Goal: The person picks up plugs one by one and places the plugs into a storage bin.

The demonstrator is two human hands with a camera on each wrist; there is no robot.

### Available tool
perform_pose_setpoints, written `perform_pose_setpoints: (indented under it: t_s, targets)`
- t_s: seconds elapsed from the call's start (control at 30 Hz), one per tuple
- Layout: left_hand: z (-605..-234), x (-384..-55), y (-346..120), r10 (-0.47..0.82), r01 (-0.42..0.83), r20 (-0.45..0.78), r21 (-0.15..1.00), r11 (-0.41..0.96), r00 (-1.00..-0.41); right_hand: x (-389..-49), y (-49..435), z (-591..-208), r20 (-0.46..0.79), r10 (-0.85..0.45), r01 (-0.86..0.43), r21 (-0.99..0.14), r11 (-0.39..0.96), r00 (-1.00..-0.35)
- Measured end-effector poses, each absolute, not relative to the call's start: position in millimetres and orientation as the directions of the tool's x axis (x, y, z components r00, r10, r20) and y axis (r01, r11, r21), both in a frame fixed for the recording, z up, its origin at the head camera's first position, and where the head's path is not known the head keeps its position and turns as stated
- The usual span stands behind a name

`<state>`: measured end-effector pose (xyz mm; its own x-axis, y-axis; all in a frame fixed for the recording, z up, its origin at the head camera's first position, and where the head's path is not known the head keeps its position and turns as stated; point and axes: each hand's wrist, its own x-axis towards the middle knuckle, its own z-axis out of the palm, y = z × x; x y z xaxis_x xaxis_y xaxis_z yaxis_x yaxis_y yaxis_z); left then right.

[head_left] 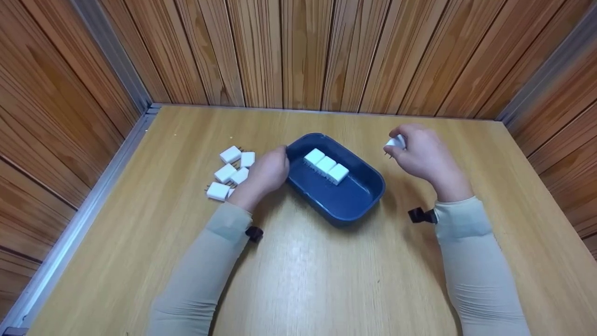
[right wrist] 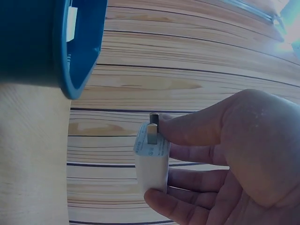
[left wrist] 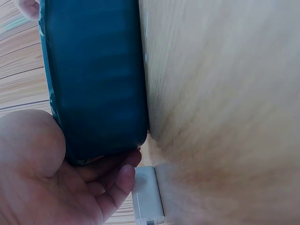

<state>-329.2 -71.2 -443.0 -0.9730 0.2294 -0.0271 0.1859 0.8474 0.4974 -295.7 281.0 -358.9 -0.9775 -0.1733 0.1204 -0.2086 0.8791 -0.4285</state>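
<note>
A dark blue tray (head_left: pixel 333 205) with raised walls stands at mid-table, with several white plug chargers in a row inside it; one is the charger (head_left: pixel 325 165). My left hand (head_left: pixel 268 172) grips the tray's left end, thumb at the rim and fingers against the outer wall, as the left wrist view shows. To the right of the tray, my right hand (head_left: pixel 422 151) pinches a white plug charger (right wrist: pixel 152 164) between thumb and fingers. Its two metal prongs stick out near the thumb. This charger is apart from the tray.
Several more white chargers (head_left: pixel 225 173) lie in a loose group left of the tray, partly behind my left hand. One charger (left wrist: pixel 147 194) is close by the left fingers. Wood-panelled walls (head_left: pixel 303 56) enclose the table (head_left: pixel 322 275) at the back and sides.
</note>
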Motion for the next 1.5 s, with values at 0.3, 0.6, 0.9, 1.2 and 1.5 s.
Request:
perform_pose_setpoints:
  t_s: [0.3, 0.6, 0.9, 1.2, 1.5]
  targets:
    - [-444, -328, -71, 0.228, 0.2, 0.001, 0.482, 0.853, -0.974, -289, 265, -358, 0.16, -0.225, -0.27, -0.386, 0.882, -0.961]
    - [-450, -333, -74, 0.234, 0.211, 0.014, 0.485, 0.849, -0.972, -283, 250, -360, 0.143, -0.256, -0.291, -0.371, 0.882, -0.956]
    - [-448, -332, -73, 0.219, 0.182, -0.017, 0.492, 0.851, -0.976, -280, 238, -364, 0.138, -0.291, -0.321, -0.351, 0.879, -0.947]
    - [-453, -338, -73, 0.22, 0.187, -0.009, 0.49, 0.851, -0.976, -280, 228, -374, 0.141, -0.337, -0.365, -0.301, 0.881, -0.931]
    - [-464, -348, -76, 0.246, 0.213, -0.003, 0.487, 0.847, -0.969, -282, 219, -383, 0.091, -0.385, -0.395, -0.267, 0.879, -0.918]
